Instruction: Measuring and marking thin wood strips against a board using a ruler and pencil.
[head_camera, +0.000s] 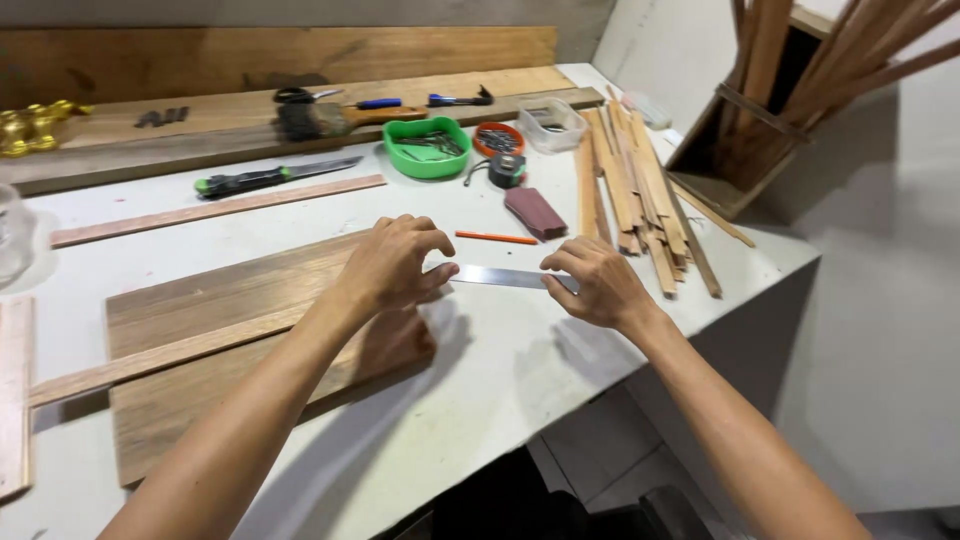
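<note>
Steel ruler (505, 277) at frame centre, pinched by left hand (392, 265) and right hand (600, 285); best pressed flat, squared against dark board (230, 340) edge.

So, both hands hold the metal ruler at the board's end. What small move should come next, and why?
Probably pick up the orange pencil. The left hand and right hand already hold the metal ruler by the dark board, and the pencil lies just beyond it.

ruler (505, 277) ends hidden under both hands
</note>
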